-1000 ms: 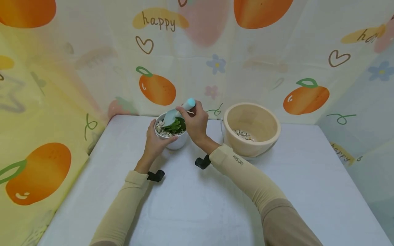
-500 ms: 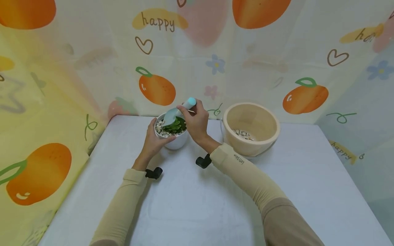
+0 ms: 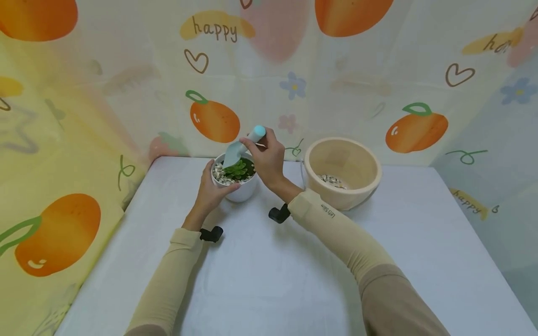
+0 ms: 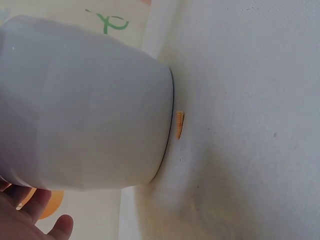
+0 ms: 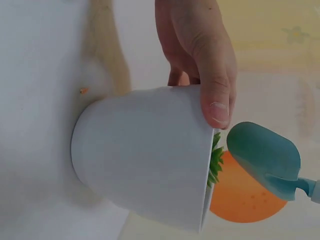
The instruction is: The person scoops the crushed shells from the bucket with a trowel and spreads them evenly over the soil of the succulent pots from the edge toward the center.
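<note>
A white flowerpot [image 3: 242, 192] stands upright near the back of the table, holding a green succulent [image 3: 237, 170] among pale pebbles [image 3: 218, 174]. My left hand [image 3: 208, 192] grips the pot from the left, its thumb along the near side just under the rim. My right hand [image 3: 270, 161] holds a small light-blue trowel [image 3: 232, 154] by its handle, blade pointing down over the pot's far left part. In the right wrist view the trowel blade [image 5: 265, 157] shows apart from the rim, beside green leaf tips [image 5: 216, 160]. No pebbles show on the visible blade face.
A large beige planter [image 3: 344, 201] stands to the right, behind my right forearm, with some pebbles [image 3: 332, 181] at its bottom. A tiny orange ridged piece [image 4: 180, 125] lies by the white pot's base. A printed cloth backdrop [image 3: 260, 84] rises behind the table [image 3: 269, 284].
The trowel in my right hand has lifted slightly, its blade now higher over the succulent and pebbles. My left hand keeps its grip on the pot.
</note>
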`<control>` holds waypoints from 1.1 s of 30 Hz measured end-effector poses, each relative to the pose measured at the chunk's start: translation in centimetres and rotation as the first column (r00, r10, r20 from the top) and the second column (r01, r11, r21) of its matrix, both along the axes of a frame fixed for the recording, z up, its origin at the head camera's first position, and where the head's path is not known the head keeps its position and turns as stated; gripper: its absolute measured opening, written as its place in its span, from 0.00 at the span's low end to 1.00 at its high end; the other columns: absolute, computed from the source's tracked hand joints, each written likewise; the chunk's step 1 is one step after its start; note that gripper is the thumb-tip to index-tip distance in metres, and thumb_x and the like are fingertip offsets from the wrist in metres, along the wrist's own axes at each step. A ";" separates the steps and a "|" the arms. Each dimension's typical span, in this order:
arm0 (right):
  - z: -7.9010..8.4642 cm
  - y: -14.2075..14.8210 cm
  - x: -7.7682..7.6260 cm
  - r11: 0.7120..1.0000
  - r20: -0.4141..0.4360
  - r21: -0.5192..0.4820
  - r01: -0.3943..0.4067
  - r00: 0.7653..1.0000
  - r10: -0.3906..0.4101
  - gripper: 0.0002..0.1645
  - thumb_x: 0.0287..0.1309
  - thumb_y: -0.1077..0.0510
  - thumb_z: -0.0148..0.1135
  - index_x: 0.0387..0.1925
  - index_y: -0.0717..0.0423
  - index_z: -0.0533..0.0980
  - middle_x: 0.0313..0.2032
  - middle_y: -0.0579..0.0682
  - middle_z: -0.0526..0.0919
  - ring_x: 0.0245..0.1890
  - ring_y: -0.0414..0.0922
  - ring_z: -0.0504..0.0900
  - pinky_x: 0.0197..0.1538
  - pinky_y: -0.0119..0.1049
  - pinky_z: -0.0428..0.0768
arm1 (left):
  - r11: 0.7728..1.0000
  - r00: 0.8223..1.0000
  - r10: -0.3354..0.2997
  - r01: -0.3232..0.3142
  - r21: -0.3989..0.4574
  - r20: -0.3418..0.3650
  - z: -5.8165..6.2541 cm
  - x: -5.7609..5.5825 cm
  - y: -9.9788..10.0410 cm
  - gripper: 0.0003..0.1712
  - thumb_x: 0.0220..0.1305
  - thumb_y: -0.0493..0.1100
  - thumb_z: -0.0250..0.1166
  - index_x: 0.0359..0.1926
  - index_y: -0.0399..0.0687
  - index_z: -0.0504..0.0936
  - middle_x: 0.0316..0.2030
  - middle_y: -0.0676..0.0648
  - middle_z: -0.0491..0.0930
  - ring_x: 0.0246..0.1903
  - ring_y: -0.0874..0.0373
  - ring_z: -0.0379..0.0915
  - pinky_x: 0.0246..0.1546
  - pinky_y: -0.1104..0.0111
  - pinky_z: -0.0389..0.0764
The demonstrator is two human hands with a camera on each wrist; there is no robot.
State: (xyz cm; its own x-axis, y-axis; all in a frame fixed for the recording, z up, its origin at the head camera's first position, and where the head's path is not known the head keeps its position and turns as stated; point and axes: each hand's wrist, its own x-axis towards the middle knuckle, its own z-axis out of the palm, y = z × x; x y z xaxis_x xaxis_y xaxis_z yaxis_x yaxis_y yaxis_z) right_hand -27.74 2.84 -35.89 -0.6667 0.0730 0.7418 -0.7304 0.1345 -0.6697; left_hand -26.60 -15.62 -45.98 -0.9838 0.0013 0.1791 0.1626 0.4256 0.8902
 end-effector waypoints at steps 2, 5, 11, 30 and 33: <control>0.1 0.2 0.0 1.000 0.013 0.013 0.009 1.000 -0.009 0.19 0.56 0.61 0.69 0.44 0.68 0.74 0.37 0.62 0.84 0.40 0.54 0.87 0.45 0.33 0.85 | 1.000 1.000 0.002 -0.002 -0.001 -0.003 0.0 0.0 0.0 0.65 0.46 0.60 0.76 0.75 0.46 0.46 0.71 0.36 0.54 0.70 0.42 0.51 0.70 0.41 0.53; 0.2 0.5 0.1 1.000 0.057 0.020 0.018 0.998 -0.019 0.19 0.56 0.60 0.70 0.44 0.68 0.74 0.37 0.61 0.85 0.40 0.51 0.87 0.45 0.34 0.85 | 1.000 1.000 0.006 -0.006 -0.007 0.007 -0.1 -0.1 0.0 0.65 0.46 0.60 0.76 0.75 0.46 0.46 0.71 0.36 0.54 0.70 0.42 0.51 0.70 0.42 0.52; 0.3 1.1 0.2 0.999 0.139 -0.003 0.045 0.989 -0.044 0.19 0.57 0.58 0.69 0.44 0.67 0.75 0.38 0.60 0.86 0.39 0.50 0.87 0.45 0.34 0.85 | 1.000 0.999 -0.003 0.003 -0.013 0.033 -0.1 0.0 0.1 0.64 0.49 0.54 0.76 0.76 0.46 0.44 0.72 0.38 0.52 0.72 0.43 0.49 0.72 0.43 0.51; 1.1 3.3 -0.8 0.973 0.493 -0.195 0.123 0.870 -0.011 0.14 0.60 0.59 0.66 0.44 0.63 0.75 0.34 0.58 0.83 0.38 0.52 0.85 0.43 0.37 0.86 | 1.000 0.999 0.000 0.001 -0.022 0.046 0.0 -0.2 -0.1 0.65 0.49 0.56 0.76 0.76 0.48 0.42 0.74 0.38 0.49 0.74 0.43 0.46 0.72 0.42 0.50; 1.1 3.7 -0.8 0.970 0.505 -0.206 0.130 0.863 -0.009 0.15 0.60 0.60 0.65 0.46 0.64 0.75 0.36 0.58 0.83 0.41 0.51 0.85 0.43 0.36 0.86 | 1.000 0.999 0.001 -0.001 -0.022 0.041 0.0 -0.1 -0.1 0.65 0.49 0.56 0.76 0.76 0.47 0.43 0.74 0.38 0.50 0.73 0.43 0.47 0.72 0.43 0.51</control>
State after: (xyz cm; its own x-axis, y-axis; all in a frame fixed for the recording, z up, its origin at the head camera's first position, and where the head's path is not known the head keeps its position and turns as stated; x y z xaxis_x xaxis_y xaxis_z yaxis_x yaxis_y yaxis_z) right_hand -28.55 6.51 -34.82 -0.9279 0.2573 0.2699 -0.2858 -0.0262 -0.9579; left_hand -26.74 -15.67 -45.97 -0.9904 0.0037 0.1381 0.1253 0.4449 0.8868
